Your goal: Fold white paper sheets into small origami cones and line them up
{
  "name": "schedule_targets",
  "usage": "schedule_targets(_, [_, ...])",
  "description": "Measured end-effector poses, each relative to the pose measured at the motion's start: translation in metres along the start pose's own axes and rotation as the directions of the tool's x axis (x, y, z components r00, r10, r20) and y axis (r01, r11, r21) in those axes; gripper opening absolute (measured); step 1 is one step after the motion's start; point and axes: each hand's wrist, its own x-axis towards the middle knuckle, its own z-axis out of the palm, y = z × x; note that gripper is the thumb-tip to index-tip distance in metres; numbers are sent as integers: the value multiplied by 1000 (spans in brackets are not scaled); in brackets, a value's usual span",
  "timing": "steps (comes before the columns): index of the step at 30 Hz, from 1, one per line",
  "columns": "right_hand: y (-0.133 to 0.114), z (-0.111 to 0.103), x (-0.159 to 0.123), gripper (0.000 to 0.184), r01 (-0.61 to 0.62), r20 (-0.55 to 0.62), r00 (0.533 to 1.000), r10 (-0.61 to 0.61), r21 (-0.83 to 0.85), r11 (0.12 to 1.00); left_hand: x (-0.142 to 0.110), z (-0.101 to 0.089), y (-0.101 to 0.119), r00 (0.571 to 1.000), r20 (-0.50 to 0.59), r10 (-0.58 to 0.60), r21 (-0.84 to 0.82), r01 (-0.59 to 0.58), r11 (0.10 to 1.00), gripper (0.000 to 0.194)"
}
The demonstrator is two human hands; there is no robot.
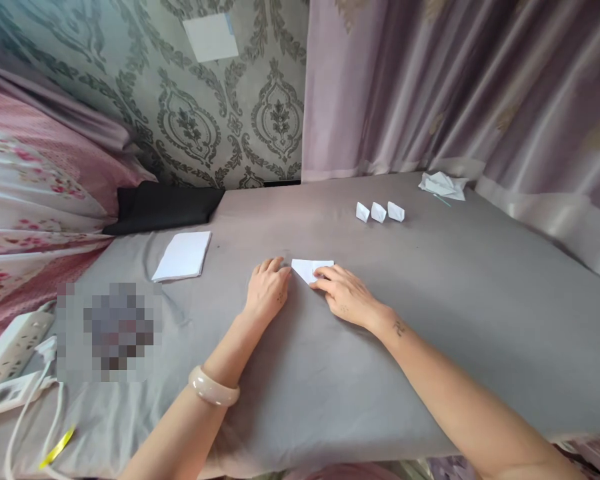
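Observation:
A small folded piece of white paper (304, 268) lies on the grey cloth, its straight edge at the back and a point toward me. My right hand (347, 297) is over its right part, thumb and fingers gripping it there and hiding that side. Just left of the paper's left corner rests my left hand (269, 288), its fingers loosely bent and a little apart from the thumb. Nothing shows in that hand. Farther back, three small folded white paper pieces (379, 213) stand in a row.
A stack of white paper (183, 256) lies at left, before a folded black cloth (165, 207). Crumpled white paper (443, 185) sits at the back right. White power strips (17, 347) with cables and a yellow strip (57, 447) occupy the left front. Curtains (380, 87) hang behind.

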Motion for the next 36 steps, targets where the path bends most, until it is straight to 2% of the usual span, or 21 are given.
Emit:
schedule_targets(3, [5,-3,1,47,2,21,1000,-4,66,998,10,-1,14,993,-5,118,-182,-117,976,31])
schedule_targets(5, [10,-5,1,48,7,39,999,-12,130,992,14,2,23,988,41,152,-263,-136,955,29])
schedule_targets(10, [23,-9,2,43,-22,4,1000,22,204,979,13,13,30,994,10,106,-310,-98,946,27])
schedule_targets(16, [31,-6,21,24,-213,-164,956,244,185,959,3,16,29,993,-29,114,-298,-117,947,22])
schedule_targets(21, [32,5,35,23,-241,-161,950,268,172,955,2,17,29,990,-48,132,-301,-141,943,26])
schedule_targets(31, [39,13,35,22,-219,-209,943,261,201,955,6,22,26,998,-44,48,-319,-60,946,17])
schedule_targets(36, [42,8,34,28,-258,-207,930,305,228,939,8,27,21,999,-53,-8,-378,-13,926,40])
